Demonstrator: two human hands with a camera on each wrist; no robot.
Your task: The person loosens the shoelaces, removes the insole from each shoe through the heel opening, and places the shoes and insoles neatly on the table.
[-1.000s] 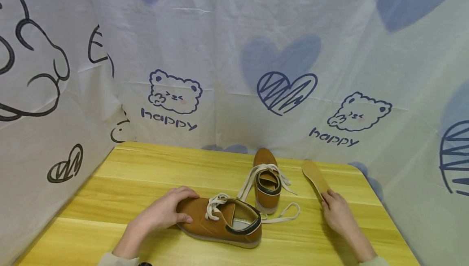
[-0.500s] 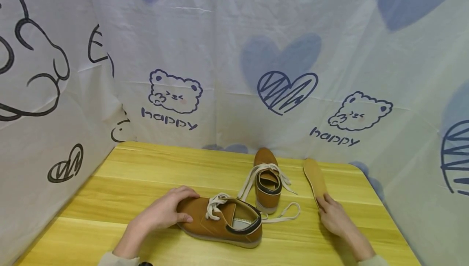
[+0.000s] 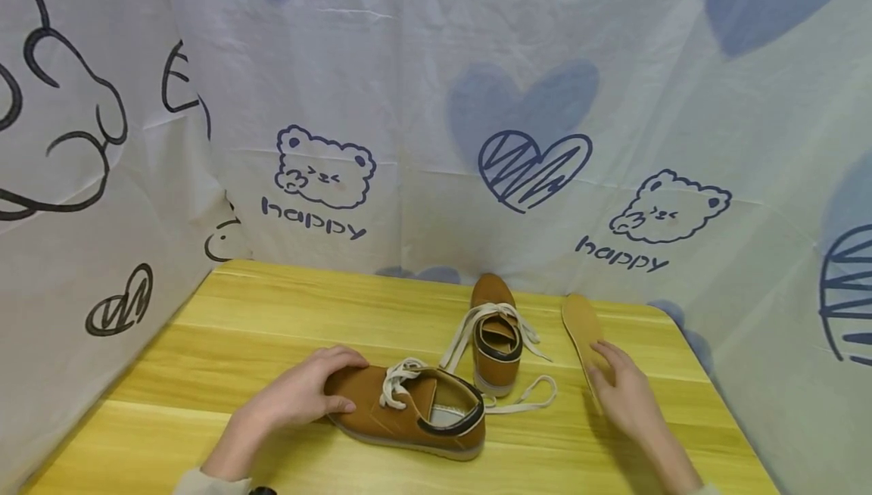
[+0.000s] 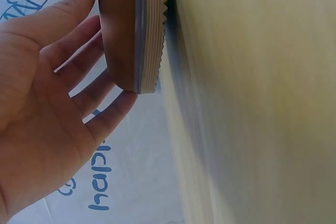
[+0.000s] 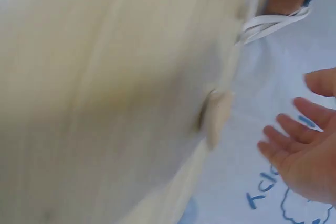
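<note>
A brown lace-up shoe (image 3: 378, 421) lies on the table with its toe to the left. My left hand (image 3: 293, 396) holds that toe, thumb on the near side and fingers over the far side; in the left wrist view the fingers curve around the toe above its ridged sole (image 4: 152, 30). On the right, a tan insole (image 3: 582, 325) lies on the table. My right hand (image 3: 630, 396) is over its near end, and in the right wrist view the spread fingers are apart from the insole (image 5: 218, 116).
A second brown shoe (image 3: 499, 375) stands behind the first, toe toward the curtain (image 3: 422, 101). Its white laces (image 3: 470, 328) hang over its sides. A loose white lace loop (image 3: 538, 400) lies on the wooden table (image 3: 272, 306) between the shoes and the insole.
My right hand held the insole's near end and moved it slightly; now its fingers have opened and let go, leaving the insole on the table. The left hand and shoe stay nearly still.
</note>
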